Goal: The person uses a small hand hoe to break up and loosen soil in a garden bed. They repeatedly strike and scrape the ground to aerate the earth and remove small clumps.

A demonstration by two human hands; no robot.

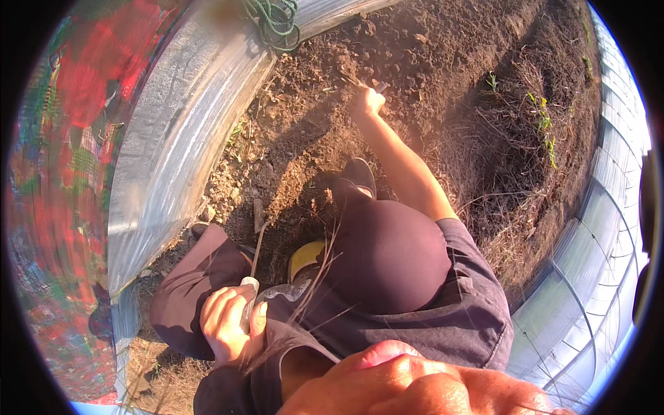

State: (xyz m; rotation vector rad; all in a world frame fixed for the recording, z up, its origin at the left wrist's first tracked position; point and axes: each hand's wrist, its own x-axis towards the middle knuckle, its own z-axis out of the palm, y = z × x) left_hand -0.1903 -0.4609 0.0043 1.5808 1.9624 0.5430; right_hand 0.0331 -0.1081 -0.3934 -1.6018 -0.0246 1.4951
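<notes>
My left hand (pixel 228 321) is closed around the pale handle of a hand tool (pixel 260 244), close to my body. The tool's thin shaft points forward and bends near its far end, just above the soil between my legs. My right arm is stretched forward, and my right hand (pixel 369 101) is low over loose brown soil (pixel 425 57). Its fingers are bent beside a small pale piece (pixel 382 86) and some brown clods. Whether those fingers hold anything is unclear, as they are small and partly hidden.
Clear plastic sheeting (pixel 171 150) curves along the left, with a red and green mottled cover (pixel 93 93) beyond. Green rope (pixel 275 23) lies on the sheeting. Dry weeds (pixel 513 150) cover a bank at right, before a plastic-covered hoop tunnel (pixel 586 270). A yellow object (pixel 306 257) is beneath me.
</notes>
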